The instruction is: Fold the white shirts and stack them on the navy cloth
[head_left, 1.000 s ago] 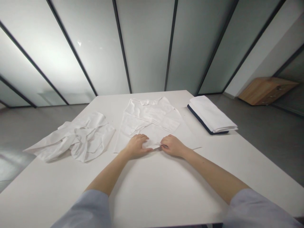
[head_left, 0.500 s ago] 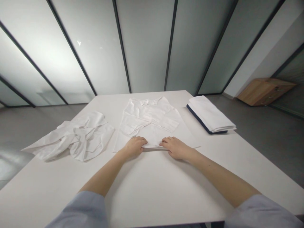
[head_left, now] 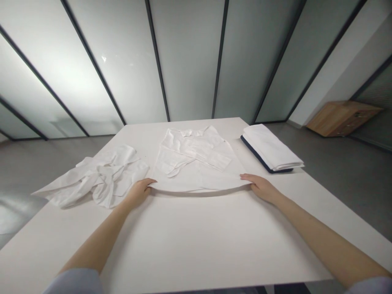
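A white long-sleeved shirt lies spread on the table, collar at the far end and both sleeves folded inward across its body. My left hand pinches the near left corner of its hem, and my right hand pinches the near right corner. Between them the hem is slightly raised, with a shadow under it. The fingertips below the cloth are hidden at both corners.
On the left of the white table lies a crumpled white garment, close to my left forearm. At the right edge, folded white cloth rests on a dark blue folded one. A wooden cabinet stands beyond on the floor.
Both hands have moved apart from the middle of the hem, left and right, out to its corners. They now grip the corners, and the hem has lifted a little.
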A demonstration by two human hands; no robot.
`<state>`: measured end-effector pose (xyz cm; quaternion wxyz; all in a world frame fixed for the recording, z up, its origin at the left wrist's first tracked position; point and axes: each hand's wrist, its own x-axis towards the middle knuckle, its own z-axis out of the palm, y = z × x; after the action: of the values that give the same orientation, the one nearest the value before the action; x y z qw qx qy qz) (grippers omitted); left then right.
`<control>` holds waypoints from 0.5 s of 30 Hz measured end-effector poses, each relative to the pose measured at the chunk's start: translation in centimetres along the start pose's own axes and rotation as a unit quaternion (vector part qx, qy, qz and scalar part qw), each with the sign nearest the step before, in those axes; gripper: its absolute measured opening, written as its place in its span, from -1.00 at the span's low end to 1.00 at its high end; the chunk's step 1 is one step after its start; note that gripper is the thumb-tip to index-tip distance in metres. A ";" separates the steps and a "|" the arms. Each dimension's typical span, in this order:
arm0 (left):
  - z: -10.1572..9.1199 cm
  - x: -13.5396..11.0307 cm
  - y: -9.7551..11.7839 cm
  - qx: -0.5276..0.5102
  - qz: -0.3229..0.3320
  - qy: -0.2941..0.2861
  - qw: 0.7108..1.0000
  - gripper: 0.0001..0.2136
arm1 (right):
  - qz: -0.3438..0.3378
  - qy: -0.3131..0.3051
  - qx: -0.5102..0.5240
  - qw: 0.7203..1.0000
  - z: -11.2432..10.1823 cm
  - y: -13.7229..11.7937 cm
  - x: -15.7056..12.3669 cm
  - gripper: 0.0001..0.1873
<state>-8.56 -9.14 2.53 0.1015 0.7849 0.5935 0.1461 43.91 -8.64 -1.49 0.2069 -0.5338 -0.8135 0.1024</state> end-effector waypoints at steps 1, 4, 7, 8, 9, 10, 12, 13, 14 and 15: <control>-0.5 0.3 0.2 -0.026 -0.013 0.003 1.000 -0.56 | 0.016 0.011 0.022 1.000 -0.4 -0.3 0.1 -0.51; -2.7 0.9 0.8 -0.112 -0.037 0.013 0.993 -0.62 | 0.061 0.043 0.076 0.994 -2.5 -2.0 0.4 -0.64; -5.3 0.3 0.9 -0.198 -0.049 0.010 0.979 -0.73 | 0.088 0.062 0.131 0.986 -5.6 -3.5 0.0 -0.68; -6.1 -0.1 0.9 -0.227 -0.058 0.016 0.972 -0.77 | 0.096 0.067 0.152 0.981 -6.7 -3.9 -0.3 -0.69; -7.0 -0.4 1.0 -0.258 -0.070 0.030 0.963 -0.79 | 0.104 0.075 0.173 0.976 -7.8 -4.2 -0.5 -0.69; -7.8 -0.7 1.2 -0.293 -0.085 0.046 0.951 -0.81 | 0.112 0.088 0.197 0.970 -8.8 -4.4 -0.6 -0.69; -9.3 -0.9 1.9 -0.375 -0.115 0.080 0.916 -0.83 | 0.131 0.128 0.251 0.951 -10.6 -4.8 -0.6 -0.69; -10.0 -0.7 2.4 -0.419 -0.124 0.101 0.894 -0.83 | 0.138 0.154 0.278 0.938 -11.3 -4.9 -0.2 -0.69; -10.6 -0.2 2.9 -0.459 -0.124 0.129 0.870 -0.83 | 0.142 0.185 0.303 0.924 -11.9 -5.1 0.4 -0.70; -11.1 0.6 3.5 -0.491 -0.120 0.164 0.847 -0.83 | 0.140 0.216 0.321 0.911 -12.4 -5.3 1.3 -0.71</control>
<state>-9.17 -9.72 14.17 0.3917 0.5203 0.5417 0.5315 44.66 -10.27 11.95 0.5218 -0.5558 -0.5890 0.2684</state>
